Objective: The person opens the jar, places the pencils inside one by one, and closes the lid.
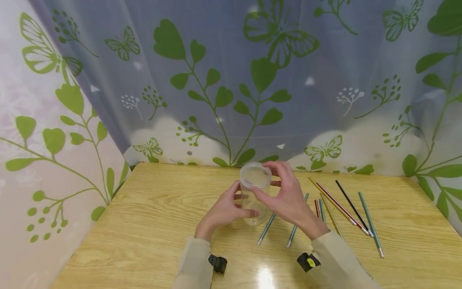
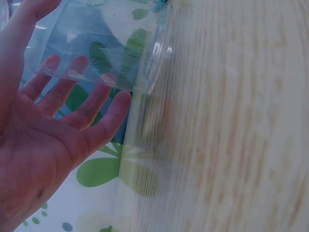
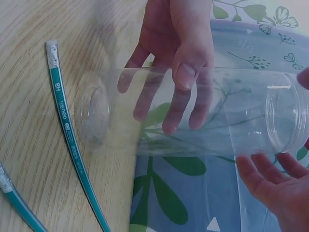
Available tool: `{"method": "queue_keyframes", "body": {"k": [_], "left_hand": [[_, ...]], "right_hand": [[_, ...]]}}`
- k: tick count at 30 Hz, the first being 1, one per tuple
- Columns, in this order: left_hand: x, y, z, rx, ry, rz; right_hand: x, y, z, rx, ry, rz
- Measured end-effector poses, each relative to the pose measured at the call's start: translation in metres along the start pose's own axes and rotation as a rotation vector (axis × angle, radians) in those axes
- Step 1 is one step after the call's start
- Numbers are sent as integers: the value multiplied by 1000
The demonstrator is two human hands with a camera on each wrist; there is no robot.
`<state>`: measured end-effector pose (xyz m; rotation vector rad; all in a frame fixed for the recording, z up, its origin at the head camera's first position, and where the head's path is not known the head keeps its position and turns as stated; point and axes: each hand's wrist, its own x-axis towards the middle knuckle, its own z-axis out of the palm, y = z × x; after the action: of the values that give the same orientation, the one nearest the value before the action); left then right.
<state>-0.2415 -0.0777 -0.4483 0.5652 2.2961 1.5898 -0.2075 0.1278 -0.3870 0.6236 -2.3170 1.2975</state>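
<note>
A clear plastic jar (image 1: 254, 202) with a translucent round lid (image 1: 255, 175) is held upright above the table, between both hands in the head view. My left hand (image 1: 225, 208) grips the jar's body from the left, its thumb across the near side and its fingers behind. At the top, my right hand (image 1: 286, 196) holds the lid rim, thumb in front and fingers on the far side. The right wrist view shows the left fingers through the jar's clear wall (image 3: 231, 116); nothing is visible inside. Close by lies a teal pencil (image 3: 70, 128) with a white eraser.
More pencils lie loosely to the right on the wooden table (image 1: 155, 208): a black pencil (image 1: 350, 202), a teal one (image 1: 371, 224), and several red and yellow ones, some crossing. A printed curtain (image 1: 216, 132) hangs along the table's back edge.
</note>
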Motion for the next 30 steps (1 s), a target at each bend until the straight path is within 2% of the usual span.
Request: {"method": "queue_keyframes", "body": {"k": [6, 16, 24, 30], "left_hand": [[0, -1, 0, 1, 6, -7], [0, 0, 0, 6, -3, -6], [-1, 0, 0, 4, 6, -13], [-1, 2, 0, 4, 4, -18]], "right_hand": [[-1, 2, -3, 30, -29, -43], [0, 1, 1, -13, 22, -30], [-1, 4, -1, 12, 0, -84], [-1, 3, 0, -22, -4, -81]]}}
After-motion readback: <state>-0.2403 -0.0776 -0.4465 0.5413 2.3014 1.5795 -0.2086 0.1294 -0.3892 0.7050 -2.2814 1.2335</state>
